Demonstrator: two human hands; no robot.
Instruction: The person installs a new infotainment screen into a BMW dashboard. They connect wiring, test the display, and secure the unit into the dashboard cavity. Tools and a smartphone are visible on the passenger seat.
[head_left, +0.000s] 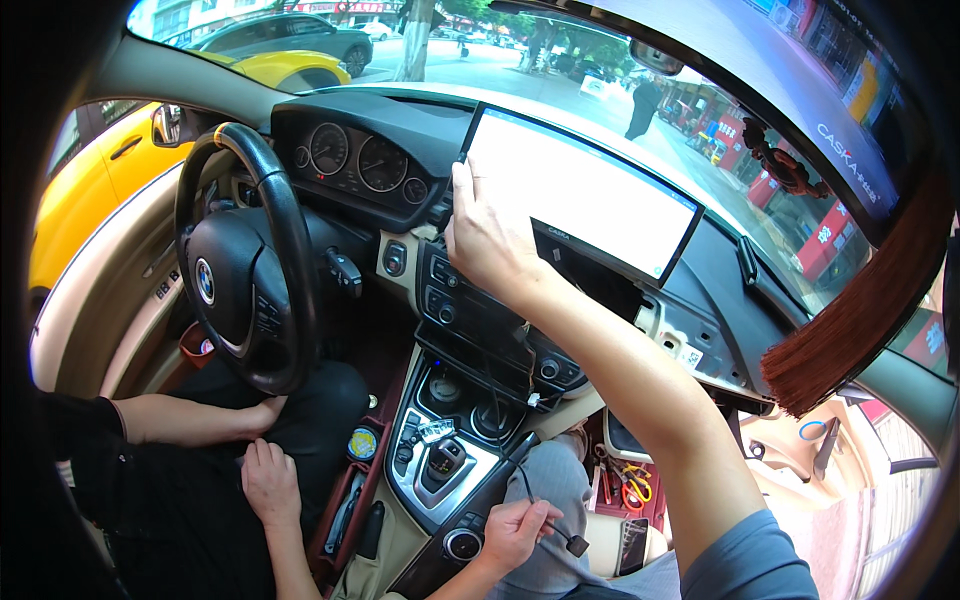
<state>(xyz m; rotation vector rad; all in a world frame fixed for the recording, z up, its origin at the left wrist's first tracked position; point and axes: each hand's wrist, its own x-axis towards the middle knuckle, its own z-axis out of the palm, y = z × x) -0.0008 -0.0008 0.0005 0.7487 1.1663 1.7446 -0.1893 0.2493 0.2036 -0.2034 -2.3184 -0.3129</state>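
My right hand (490,230) reaches up to the dash and grips the left edge of a wide car display screen (600,190), lit almost fully white. The display stands tilted over the centre of the dashboard, and its back is hidden. Low between the seats, my left hand (514,535) pinches a thin black cable (528,487). A small black plug (576,545) hangs from the cable's end, just right of the fingers. Below the display, loose wires (527,375) run down in front of the centre controls (500,335).
A person in black sits at left behind the steering wheel (245,260), hands (272,482) on the lap. The gear lever (446,458) stands between the seats. Pliers and scissors-like tools (632,488) lie near my legs. Exposed dash brackets (668,325) and a hanging red-brown tassel (860,300) are at right.
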